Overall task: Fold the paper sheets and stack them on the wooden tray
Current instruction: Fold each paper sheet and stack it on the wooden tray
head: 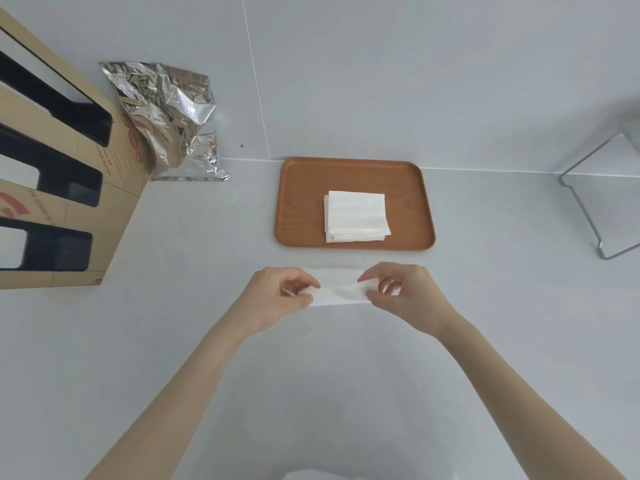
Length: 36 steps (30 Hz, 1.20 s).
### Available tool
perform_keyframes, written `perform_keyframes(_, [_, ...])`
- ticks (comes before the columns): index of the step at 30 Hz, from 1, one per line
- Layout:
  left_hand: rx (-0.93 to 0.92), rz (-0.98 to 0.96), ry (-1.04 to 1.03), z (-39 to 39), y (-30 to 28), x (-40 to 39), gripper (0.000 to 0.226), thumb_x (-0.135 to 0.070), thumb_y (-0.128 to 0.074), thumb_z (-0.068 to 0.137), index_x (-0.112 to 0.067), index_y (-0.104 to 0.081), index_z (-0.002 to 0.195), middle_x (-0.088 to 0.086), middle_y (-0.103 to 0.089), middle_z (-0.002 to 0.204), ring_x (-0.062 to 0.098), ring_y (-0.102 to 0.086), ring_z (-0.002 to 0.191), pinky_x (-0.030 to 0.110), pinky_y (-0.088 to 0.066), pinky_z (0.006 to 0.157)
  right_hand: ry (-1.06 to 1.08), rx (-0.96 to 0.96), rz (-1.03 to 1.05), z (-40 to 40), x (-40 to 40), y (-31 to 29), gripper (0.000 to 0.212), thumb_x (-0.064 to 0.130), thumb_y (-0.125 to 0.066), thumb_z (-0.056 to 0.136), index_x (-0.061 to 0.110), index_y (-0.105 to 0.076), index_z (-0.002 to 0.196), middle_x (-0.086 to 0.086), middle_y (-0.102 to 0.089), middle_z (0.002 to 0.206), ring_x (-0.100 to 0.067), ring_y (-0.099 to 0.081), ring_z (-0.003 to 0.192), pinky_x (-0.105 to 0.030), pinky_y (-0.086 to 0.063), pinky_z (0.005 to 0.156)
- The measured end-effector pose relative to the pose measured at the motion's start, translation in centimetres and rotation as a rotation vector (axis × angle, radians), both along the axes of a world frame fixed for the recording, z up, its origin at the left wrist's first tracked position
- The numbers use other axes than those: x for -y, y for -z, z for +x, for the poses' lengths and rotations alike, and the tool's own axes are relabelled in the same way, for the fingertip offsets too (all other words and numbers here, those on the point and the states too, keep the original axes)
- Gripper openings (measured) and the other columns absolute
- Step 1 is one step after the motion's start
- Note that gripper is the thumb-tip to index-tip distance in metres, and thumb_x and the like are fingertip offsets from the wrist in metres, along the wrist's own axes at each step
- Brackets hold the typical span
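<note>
A wooden tray (pixel 298 188) lies on the white table ahead of me, with a stack of folded white paper sheets (pixel 356 214) in its middle. Just in front of the tray a white paper sheet (pixel 341 289), folded into a long strip, is held between both hands. My left hand (pixel 277 296) pinches its left end and my right hand (pixel 401 292) pinches its right end. The ends of the strip are hidden under my fingers. A white edge, perhaps more paper (pixel 311 475), shows at the bottom of the view.
A cardboard box (pixel 62 188) with dark cut-outs stands at the left. Crumpled silver foil packaging (pixel 169 116) leans against it. A clear acrylic stand (pixel 595 188) is at the right edge. A wall rises behind the tray.
</note>
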State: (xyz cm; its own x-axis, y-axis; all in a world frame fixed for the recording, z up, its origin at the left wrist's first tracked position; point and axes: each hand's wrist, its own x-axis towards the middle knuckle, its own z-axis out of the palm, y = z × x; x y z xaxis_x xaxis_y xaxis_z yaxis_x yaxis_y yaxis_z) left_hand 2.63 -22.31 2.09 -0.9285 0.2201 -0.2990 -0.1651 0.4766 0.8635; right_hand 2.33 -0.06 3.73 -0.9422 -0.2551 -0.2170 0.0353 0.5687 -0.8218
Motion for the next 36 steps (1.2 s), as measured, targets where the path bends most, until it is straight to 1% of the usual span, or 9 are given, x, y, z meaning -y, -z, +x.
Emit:
perform_keyframes(2, [0.062, -0.024, 0.029, 1.3, 1.3, -0.2, 0.03, -0.007, -0.065, 0.076, -0.037, -0.064, 0.073, -0.014, -0.059, 0.068, -0.006, -0.055, 0.057, 0.006, -0.042, 0.06, -0.017, 0.037, 0.039, 0.8, -0.3, 1.2, 0.031, 0.003, -0.062, 0.074, 0.033, -0.063, 0.07, 0.005, -0.064, 0.071, 0.001, -0.053, 0.058, -0.012, -0.044, 0.061])
perform_keyframes(5, [0.129, -0.055, 0.047, 2.7, 3.1, -0.6, 0.024, -0.006, -0.063, 0.077, -0.029, -0.065, 0.083, -0.008, -0.065, 0.077, 0.0, -0.059, 0.066, 0.013, -0.046, 0.068, -0.03, 0.102, 0.072, 1.6, -0.6, 2.9, 0.028, 0.006, -0.062, 0.075, 0.033, -0.062, 0.069, -0.002, -0.066, 0.073, 0.001, -0.053, 0.059, -0.009, -0.043, 0.058])
perform_keyframes(9, [0.119, -0.07, 0.019, 2.8, 4.4, -0.9, 0.025, -0.004, -0.06, 0.076, -0.028, -0.065, 0.084, -0.003, -0.068, 0.084, -0.007, -0.059, 0.065, 0.004, -0.043, 0.06, -0.004, 0.134, 0.068, 1.3, -0.7, 4.6, 0.021, 0.01, -0.062, 0.078, 0.03, -0.062, 0.073, 0.002, -0.061, 0.071, 0.005, -0.053, 0.056, -0.006, -0.041, 0.057])
perform_keyframes(15, [0.072, -0.157, -0.062, 1.4, 5.2, -1.5, 0.024, -0.001, -0.057, 0.076, -0.014, -0.065, 0.093, 0.002, -0.067, 0.085, 0.017, -0.063, 0.08, 0.004, -0.04, 0.058, 0.021, 0.126, 0.136, -0.3, 0.0, 6.5, 0.014, 0.007, -0.059, 0.079, 0.015, -0.066, 0.088, -0.004, -0.063, 0.078, -0.014, -0.056, 0.07, -0.017, -0.043, 0.061])
perform_keyframes(20, [0.029, -0.273, -0.051, 1.0, 6.1, -2.0, 0.022, -0.005, -0.057, 0.075, -0.014, -0.063, 0.094, 0.009, -0.069, 0.091, 0.022, -0.06, 0.077, 0.031, -0.049, 0.071, 0.053, 0.102, 0.24, -0.7, 0.9, 7.7, 0.022, 0.004, -0.059, 0.074, 0.015, -0.064, 0.092, -0.001, -0.058, 0.079, -0.019, -0.055, 0.075, -0.032, -0.048, 0.071])
perform_keyframes(23, [-0.004, -0.418, -0.008, 1.2, 6.5, -2.3, 0.026, -0.009, -0.055, 0.076, -0.017, -0.058, 0.101, 0.007, -0.062, 0.102, 0.026, -0.059, 0.09, 0.04, -0.05, 0.079, 0.039, 0.043, 0.28, -0.5, 1.4, 8.0, 0.03, 0.001, -0.062, 0.071, 0.012, -0.061, 0.099, -0.004, -0.054, 0.09, -0.023, -0.055, 0.081, -0.038, -0.051, 0.075])
perform_keyframes(27, [-0.092, -0.549, 0.009, 1.6, 6.1, -2.6, 0.036, -0.015, -0.058, 0.079, -0.017, -0.05, 0.114, 0.006, -0.048, 0.118, 0.027, -0.056, 0.099, 0.037, -0.047, 0.076, 0.009, -0.095, 0.381, 0.1, 1.4, 7.9, 0.039, 0.008, -0.064, 0.075, 0.013, -0.053, 0.113, -0.006, -0.05, 0.118, -0.023, -0.053, 0.103, -0.033, -0.048, 0.07])
perform_keyframes(32, [-0.165, -0.523, 0.144, 2.6, 4.9, -2.5, 0.017, -0.023, -0.061, 0.079, -0.017, -0.06, 0.095, 0.001, -0.054, 0.11, 0.018, -0.051, 0.105, 0.032, -0.044, 0.079, -0.193, -0.099, 0.368, 1.7, 0.5, 6.6, 0.014, 0.013, -0.062, 0.078, 0.016, -0.065, 0.092, -0.002, -0.064, 0.099, -0.019, -0.056, 0.096, -0.032, -0.049, 0.075])
perform_keyframes(36, [-0.137, -0.573, 0.293, 3.9, 5.1, -2.3, 0.018, -0.025, -0.062, 0.076, -0.019, -0.062, 0.092, -0.002, -0.058, 0.11, 0.016, -0.049, 0.107, 0.028, -0.04, 0.08, -0.361, -0.09, 0.493, 3.2, 0.0, 6.9, 0.014, 0.016, -0.061, 0.076, 0.016, -0.065, 0.09, 0.0, -0.065, 0.101, -0.019, -0.053, 0.098, -0.026, -0.038, 0.069])
